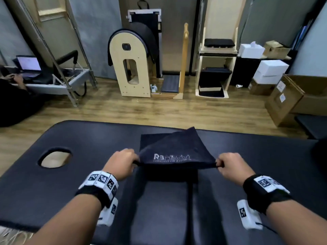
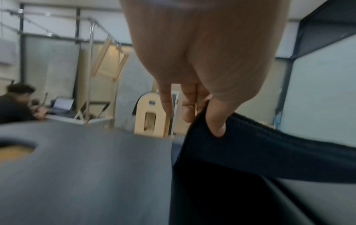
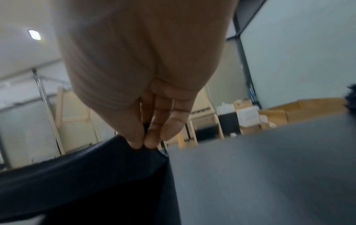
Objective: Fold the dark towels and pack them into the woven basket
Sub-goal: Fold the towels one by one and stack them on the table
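A dark towel (image 1: 175,149) with pale lettering is lifted at its near edge above the black padded table (image 1: 88,138); its far part lies on the table. My left hand (image 1: 123,160) pinches the towel's near left corner (image 2: 221,137). My right hand (image 1: 228,165) pinches the near right corner (image 3: 138,146) between thumb and fingers. The edge is stretched taut between both hands. No woven basket shows in any view.
The table has an oval face hole (image 1: 54,157) at its left. A dark heap (image 1: 320,152) sits at the table's right edge. Beyond the table lie wooden floor, wooden exercise equipment (image 1: 132,66), cardboard boxes (image 1: 283,96) and a seated person (image 1: 12,96) at a laptop.
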### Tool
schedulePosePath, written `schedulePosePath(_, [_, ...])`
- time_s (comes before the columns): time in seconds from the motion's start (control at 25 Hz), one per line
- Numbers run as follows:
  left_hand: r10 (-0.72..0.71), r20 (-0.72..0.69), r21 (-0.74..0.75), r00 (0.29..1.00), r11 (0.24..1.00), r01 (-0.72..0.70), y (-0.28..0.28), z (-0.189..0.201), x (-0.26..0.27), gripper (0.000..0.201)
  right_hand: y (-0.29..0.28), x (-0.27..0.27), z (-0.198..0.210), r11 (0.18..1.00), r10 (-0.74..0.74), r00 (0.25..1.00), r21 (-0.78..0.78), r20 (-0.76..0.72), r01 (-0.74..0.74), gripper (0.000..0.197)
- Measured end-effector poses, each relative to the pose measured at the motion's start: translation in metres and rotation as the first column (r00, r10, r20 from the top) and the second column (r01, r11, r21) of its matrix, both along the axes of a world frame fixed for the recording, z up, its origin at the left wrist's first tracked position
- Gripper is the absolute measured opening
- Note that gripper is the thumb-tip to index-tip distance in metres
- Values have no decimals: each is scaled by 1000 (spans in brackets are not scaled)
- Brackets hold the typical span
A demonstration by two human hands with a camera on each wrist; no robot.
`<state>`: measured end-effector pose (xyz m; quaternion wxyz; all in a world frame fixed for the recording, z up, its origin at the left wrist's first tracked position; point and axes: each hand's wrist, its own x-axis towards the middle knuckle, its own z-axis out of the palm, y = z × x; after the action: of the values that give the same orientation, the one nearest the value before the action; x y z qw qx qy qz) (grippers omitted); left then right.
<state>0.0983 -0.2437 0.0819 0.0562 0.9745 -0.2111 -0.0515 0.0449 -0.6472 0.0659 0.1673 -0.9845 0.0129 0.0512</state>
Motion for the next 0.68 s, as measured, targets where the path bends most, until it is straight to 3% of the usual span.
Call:
schedulePosePath(0.08, [70, -167, 101, 983, 993, -54, -2, -48, -37, 24, 3, -33, -43, 1000, 9, 979, -25, -202, -15, 20])
schedulePosePath(0.2, [135, -421, 107, 897, 989, -99, 3, -95, -82, 21, 6, -71, -69, 997, 75, 916, 1, -395, -82, 14])
schedulePosePath(0.36, [91, -565, -23, 820, 992, -126, 8, -97, -104, 8, 2, -82, -53, 976, 219, 819, 104, -531, -193, 20])
schedulePosePath(0.48, [134, -547, -85, 827, 973, -213, 13, -85, -84, 18, -3, -65, -40, 980, 196, 837, 122, -511, -155, 14])
schedulePosePath(0.68, [216, -465, -181, 859, 926, -331, 10, -63, -19, 14, 0, -4, -25, 998, 55, 962, 57, -269, -41, 15])
